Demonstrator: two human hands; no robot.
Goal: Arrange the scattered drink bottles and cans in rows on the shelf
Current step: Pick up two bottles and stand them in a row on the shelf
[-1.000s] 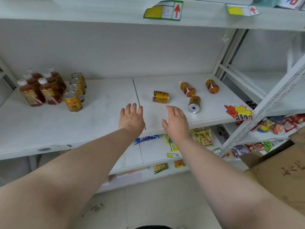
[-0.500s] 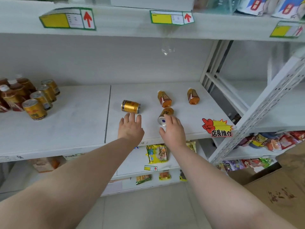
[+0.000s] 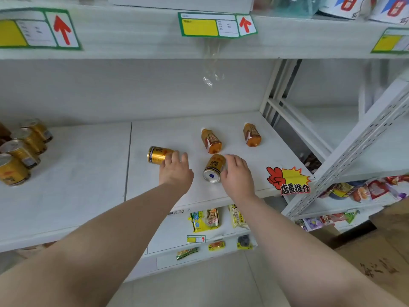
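On the white shelf [image 3: 84,173] two gold cans lie on their sides. My left hand [image 3: 176,172] is open, its fingertips touching the right end of the left can [image 3: 157,154]. My right hand [image 3: 238,177] is open and curves against the right side of the other can [image 3: 213,170], whose base faces me. Two amber tea bottles [image 3: 211,141] [image 3: 251,135] lie flat just behind them. At the far left several gold cans [image 3: 21,151] stand upright in a row, with dark bottles partly cut off by the frame edge.
A red and yellow promo tag [image 3: 287,180] hangs on the shelf's front edge at right. A slanted perforated upright [image 3: 358,149] rises to the right. Snack packs [image 3: 204,220] lie on lower shelves. A cardboard box [image 3: 385,253] stands bottom right. The upper shelf [image 3: 132,38] carries price labels.
Both hands have reached forward over the shelf, from its front edge to the two lying cans, and now touch them. The view has shifted right, pushing the upright row to the left edge.
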